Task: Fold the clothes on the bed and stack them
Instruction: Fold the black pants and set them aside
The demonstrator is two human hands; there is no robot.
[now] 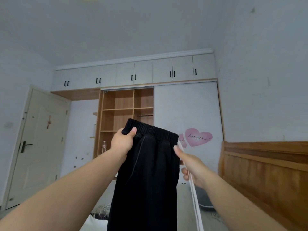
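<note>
black trousers (146,172) hang upright in the air above the bed (186,212), the left hand (122,141) gripping one end of the elastic waistband and the right hand (191,165) pinching the other end, a white strip (196,205) trailing from it.

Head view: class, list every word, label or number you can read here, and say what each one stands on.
"Love You" in looping script, the second word unclear: on the large pink heart sticker on the wardrobe door.
Small pink heart sticker: writing mostly hidden behind the black trousers, unreadable.
Bottle on the shelf: label too small.
Nothing else readable.
</note>
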